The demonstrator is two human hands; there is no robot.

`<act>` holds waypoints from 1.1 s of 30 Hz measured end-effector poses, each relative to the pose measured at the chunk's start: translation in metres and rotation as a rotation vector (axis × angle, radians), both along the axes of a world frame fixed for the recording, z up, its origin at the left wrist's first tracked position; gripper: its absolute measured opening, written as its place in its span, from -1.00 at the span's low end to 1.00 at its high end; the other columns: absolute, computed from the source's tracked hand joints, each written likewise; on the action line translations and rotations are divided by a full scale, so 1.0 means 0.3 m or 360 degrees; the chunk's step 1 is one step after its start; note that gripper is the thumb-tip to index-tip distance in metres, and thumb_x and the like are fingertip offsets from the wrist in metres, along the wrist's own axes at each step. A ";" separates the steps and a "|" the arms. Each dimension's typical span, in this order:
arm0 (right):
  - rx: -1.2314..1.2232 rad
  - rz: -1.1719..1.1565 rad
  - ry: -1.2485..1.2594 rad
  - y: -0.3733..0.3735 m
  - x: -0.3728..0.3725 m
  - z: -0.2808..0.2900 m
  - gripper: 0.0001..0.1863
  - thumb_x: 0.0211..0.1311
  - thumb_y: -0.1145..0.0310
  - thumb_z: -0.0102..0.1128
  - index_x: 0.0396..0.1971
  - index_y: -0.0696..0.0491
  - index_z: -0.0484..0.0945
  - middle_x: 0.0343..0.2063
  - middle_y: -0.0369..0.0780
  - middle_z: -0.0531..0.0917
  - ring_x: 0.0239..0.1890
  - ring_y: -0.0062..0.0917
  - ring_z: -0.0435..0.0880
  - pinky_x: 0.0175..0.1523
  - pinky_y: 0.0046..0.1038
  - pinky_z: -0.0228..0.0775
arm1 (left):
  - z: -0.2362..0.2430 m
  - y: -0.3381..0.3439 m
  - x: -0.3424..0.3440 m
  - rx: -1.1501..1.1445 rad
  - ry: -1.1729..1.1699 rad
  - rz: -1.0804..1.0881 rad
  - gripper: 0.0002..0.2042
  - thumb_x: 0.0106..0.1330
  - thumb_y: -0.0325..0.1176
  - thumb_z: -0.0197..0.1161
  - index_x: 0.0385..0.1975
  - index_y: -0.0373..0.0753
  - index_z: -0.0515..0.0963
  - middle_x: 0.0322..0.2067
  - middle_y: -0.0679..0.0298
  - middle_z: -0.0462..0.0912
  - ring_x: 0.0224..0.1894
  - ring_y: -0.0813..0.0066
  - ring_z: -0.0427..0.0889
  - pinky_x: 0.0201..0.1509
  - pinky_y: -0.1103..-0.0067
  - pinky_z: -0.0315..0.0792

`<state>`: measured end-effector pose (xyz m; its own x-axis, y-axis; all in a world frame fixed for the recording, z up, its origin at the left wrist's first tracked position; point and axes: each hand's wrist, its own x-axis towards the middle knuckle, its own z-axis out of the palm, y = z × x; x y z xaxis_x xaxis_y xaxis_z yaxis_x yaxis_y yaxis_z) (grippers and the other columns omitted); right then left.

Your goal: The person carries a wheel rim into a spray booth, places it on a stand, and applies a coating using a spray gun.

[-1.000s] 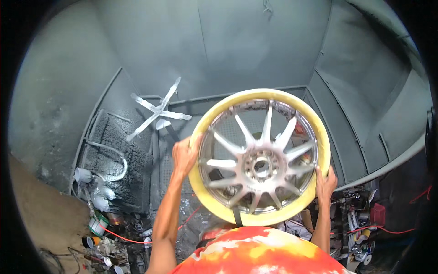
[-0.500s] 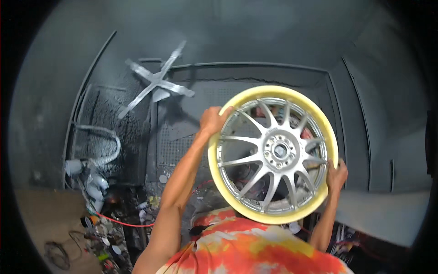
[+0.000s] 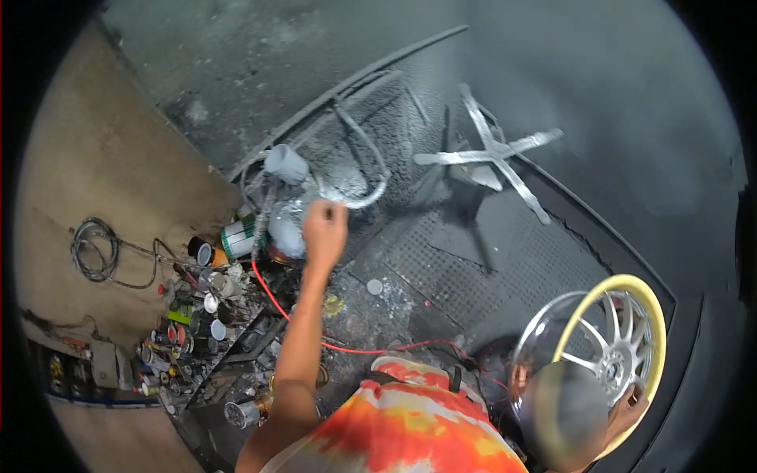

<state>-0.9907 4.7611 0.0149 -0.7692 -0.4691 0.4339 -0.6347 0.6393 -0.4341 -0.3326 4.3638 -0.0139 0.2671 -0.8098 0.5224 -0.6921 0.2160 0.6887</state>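
Over on the near right, the right hand (image 3: 627,410) grasps the yellow-edged silver wheel (image 3: 615,367), while further left the left hand (image 3: 325,235), fingers curled, is near the grey cup (image 3: 286,165), though from here I can't tell whether it clutches anything.
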 end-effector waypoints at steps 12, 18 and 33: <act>0.0138 0.1024 -0.0332 -0.639 0.926 0.157 -0.86 0.37 0.53 0.32 -0.12 0.17 0.68 -0.22 -0.14 0.56 -0.32 -0.41 0.63 -0.20 -0.42 0.52 | -0.316 -0.168 0.973 0.0971 -0.0140 0.0235 -0.22 0.30 0.31 0.39 -0.02 -0.50 0.63 -0.04 -0.37 0.71 0.12 -0.36 0.67 0.21 0.14 0.51; 0.0205 0.1235 -0.0540 -0.766 1.170 0.199 -0.84 0.34 0.49 0.39 -0.13 0.19 0.70 -0.21 -0.12 0.54 -0.30 -0.38 0.72 -0.21 -0.36 0.61 | -0.181 -0.163 0.827 0.1043 0.0190 0.0116 -0.36 0.35 0.18 0.42 -0.14 -0.47 0.71 -0.18 -0.30 0.76 -0.04 -0.10 0.78 0.08 0.23 0.55; -0.0187 0.1707 -0.0884 -0.976 1.326 0.169 -0.28 0.36 0.03 0.48 0.26 0.31 0.55 0.05 0.07 0.64 0.05 -0.13 0.75 0.02 -0.24 0.66 | 0.083 0.320 -0.230 0.0817 0.0695 -0.0735 -0.64 0.47 -0.16 0.39 -0.17 -0.40 0.54 -0.32 0.03 0.68 -0.28 0.29 0.61 -0.11 0.28 0.50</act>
